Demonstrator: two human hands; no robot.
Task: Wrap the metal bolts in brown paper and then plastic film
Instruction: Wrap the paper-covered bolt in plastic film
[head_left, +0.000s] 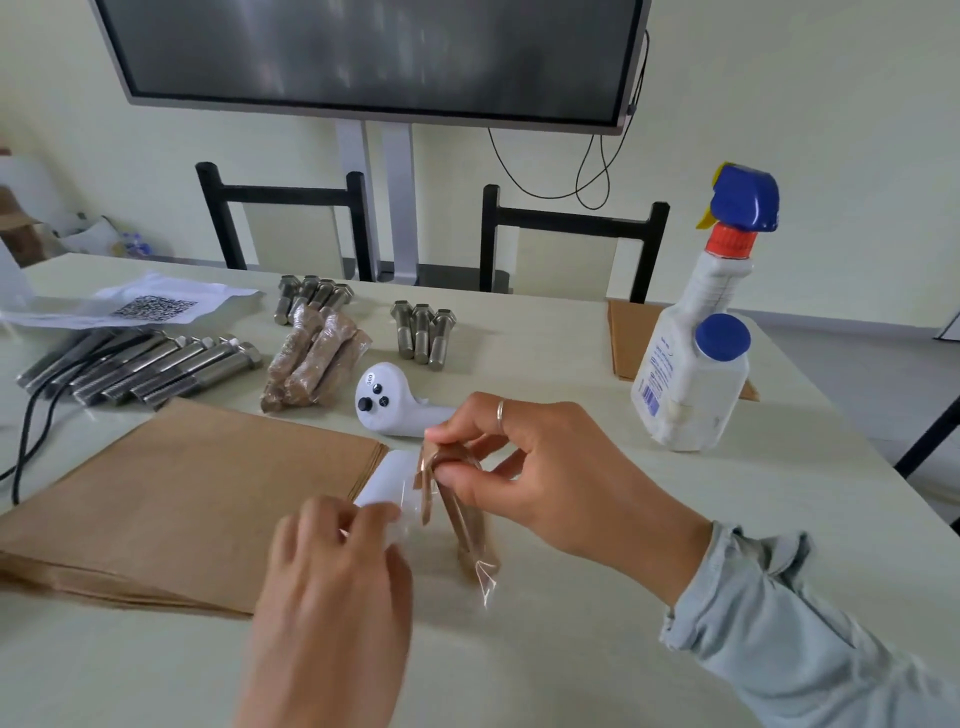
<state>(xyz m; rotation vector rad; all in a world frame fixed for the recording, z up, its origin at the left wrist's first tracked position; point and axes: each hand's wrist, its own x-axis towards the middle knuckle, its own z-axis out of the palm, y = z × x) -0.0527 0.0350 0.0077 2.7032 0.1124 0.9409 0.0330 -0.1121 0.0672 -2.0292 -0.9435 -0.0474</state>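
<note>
Pale bench carries all. Brown paper stack lies at left front. Spray bottle stands upright at right. Bare bolts lie in row at far left, finished wrapped bolts just beyond paper. Right hand, forearm angled in from right, pinches head end of paper-wrapped bolt, tilted, film over it. Left hand, knuckles up, curls round white film roll, blurred.

Office or meeting room: large wall display on stand at top of frame, two black chairs behind pale worktop, plain cream walls, cables dangling upper right.
</note>
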